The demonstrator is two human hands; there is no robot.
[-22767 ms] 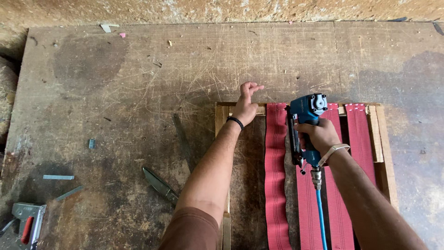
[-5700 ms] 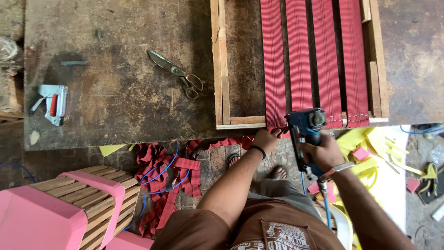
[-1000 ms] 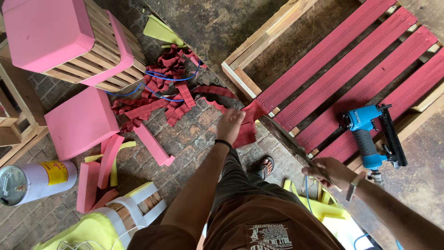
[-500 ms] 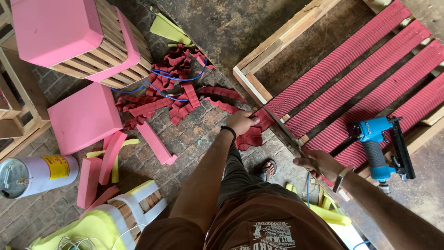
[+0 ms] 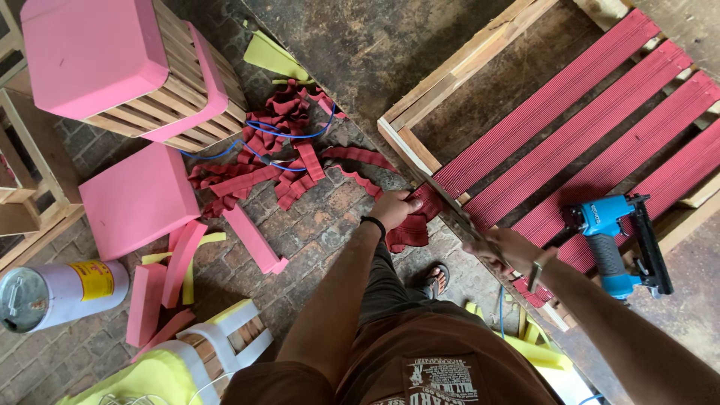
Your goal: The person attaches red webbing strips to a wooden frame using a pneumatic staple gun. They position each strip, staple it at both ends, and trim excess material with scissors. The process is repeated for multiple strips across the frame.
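Fingers [image 5: 411,202] of the left hand [image 5: 394,210] are pinched shut on the loose end of a red webbing strap [image 5: 412,221], which hangs off the near edge of the wooden frame [image 5: 420,142] at its corner. Below the hand, the strap end bunches into a dark red fold over the brick floor [image 5: 322,232]. The right hand [image 5: 504,249] sits just beside it along the same frame edge, fingers curled around a thin metal tool [image 5: 457,217] that lies against the wood; the tool is too blurred to tell its kind. Several more red webbing straps [image 5: 570,127] stretch in parallel across the frame, which rests on the counter [image 5: 375,45]. A blue staple gun [image 5: 611,240] lies on the straps near the right forearm, apart from both hands. On the floor to the left lie a pile of red strap scraps [image 5: 262,161], pink foam pieces [image 5: 139,199] and a white can [image 5: 56,292] on its side.
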